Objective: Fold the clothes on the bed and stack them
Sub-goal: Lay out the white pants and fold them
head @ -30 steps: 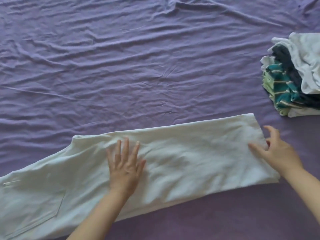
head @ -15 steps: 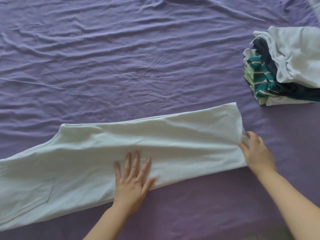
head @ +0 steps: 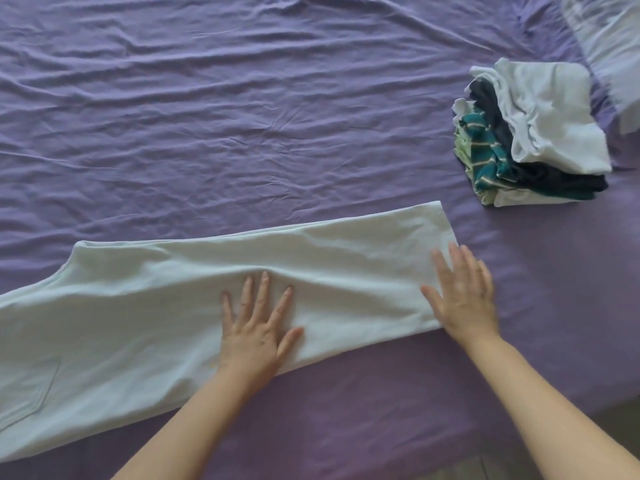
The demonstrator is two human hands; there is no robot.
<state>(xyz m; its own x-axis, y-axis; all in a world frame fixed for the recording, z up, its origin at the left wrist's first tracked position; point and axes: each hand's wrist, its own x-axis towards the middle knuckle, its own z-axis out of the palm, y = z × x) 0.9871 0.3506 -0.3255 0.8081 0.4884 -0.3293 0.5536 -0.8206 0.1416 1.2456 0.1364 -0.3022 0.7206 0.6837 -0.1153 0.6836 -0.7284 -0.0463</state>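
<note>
Hands on a pale garment, seen from the head camera. Left hand [head: 255, 336] lies palm-down on the near middle of the white trousers [head: 166, 303], fingers spread wide and flat, gripping nothing; a raised fold of cloth stands just beyond its fingertips. Right hand [head: 462, 299] rests palm-down across the trousers' right end, fingers extended and slightly fanned, partly on the cloth and partly over the purple bedsheet [head: 242, 116]; its outline is motion-blurred, so whether the fingertips press or merely brush the hem cannot be told. Trousers lie folded lengthwise into a long band running from the lower left toward the centre right of the bed, a pocket seam showing near the left edge, where the frame cuts the garment off. Stack of folded clothes [head: 533, 133] sits well apart at the upper right: white on top, dark and teal-striped layers beneath, lowest pieces largely hidden. Blurred pale object [head: 609, 39] in the top right corner is cropped and unidentifiable.
</note>
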